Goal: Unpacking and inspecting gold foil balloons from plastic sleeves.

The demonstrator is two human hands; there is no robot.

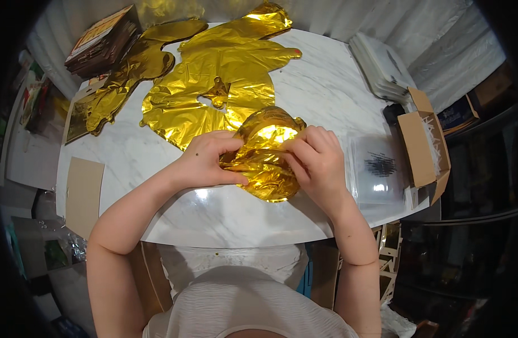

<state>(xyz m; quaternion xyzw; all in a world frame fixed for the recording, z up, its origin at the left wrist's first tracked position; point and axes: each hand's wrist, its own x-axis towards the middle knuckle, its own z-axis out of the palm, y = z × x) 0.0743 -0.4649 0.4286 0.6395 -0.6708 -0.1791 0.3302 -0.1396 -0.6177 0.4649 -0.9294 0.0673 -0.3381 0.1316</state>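
Observation:
Near the front middle of the table, both hands hold a folded, crumpled gold foil balloon (270, 186). My left hand (202, 160) grips its left side, the thumb along the lower part and the fingers partly tucked under the foil. My right hand (321, 158) pinches the right side between thumb and curled fingers. Just beyond lies a flat, uninflated gold foil balloon (247, 79), spread wide, with a hole near its middle. The held piece overlaps its near edge.
More gold foil balloons (152, 53) lie at the back left beside a stack of flat packages (101, 42). A grey-beige card (84, 191) sits at the left edge. On the right are clear plastic sleeves (377, 174), an open cardboard box (416, 149) and stacked translucent packs (383, 67).

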